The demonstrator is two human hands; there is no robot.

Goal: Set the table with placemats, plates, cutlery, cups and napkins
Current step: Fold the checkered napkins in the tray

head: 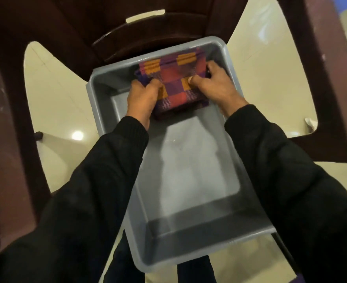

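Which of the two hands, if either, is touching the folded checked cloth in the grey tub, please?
Touching, both. The head view shows the left hand and right hand gripping the folded checked cloth at its sides, inside the grey tub.

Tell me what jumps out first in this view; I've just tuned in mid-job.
The checked purple, red and orange cloth, folded, stands out at the far end of a grey plastic tub. Both hands grip it: the left hand on its left edge, the right hand on its right. Apart from the cloth, the tub looks bare, and it sits on a dark brown chair over a pale tiled floor.
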